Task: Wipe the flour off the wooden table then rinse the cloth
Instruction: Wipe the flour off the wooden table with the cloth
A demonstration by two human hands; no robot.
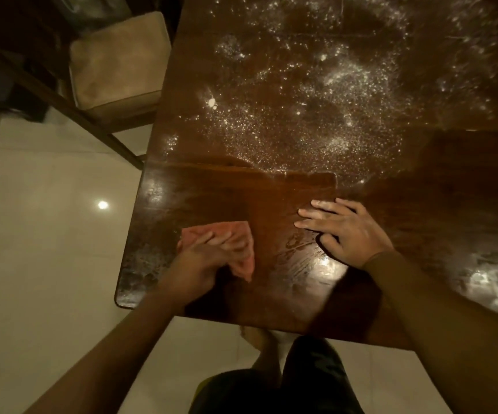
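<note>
A dark wooden table (271,198) fills the middle and right of the view. White flour (316,94) is scattered over its far half, while the near strip looks wet and shiny. A pink cloth (236,231) lies flat near the table's left front corner. My left hand (212,252) presses down on the pink cloth with its fingers spread straight over it. My right hand (343,231) rests flat on the bare wood to the right of the cloth, fingers straight and pointing left.
A chair with a beige cushion (116,61) stands against the table's left edge at the back. Pale tiled floor (47,249) lies left of and in front of the table. My legs and a bare foot (265,348) show below the front edge.
</note>
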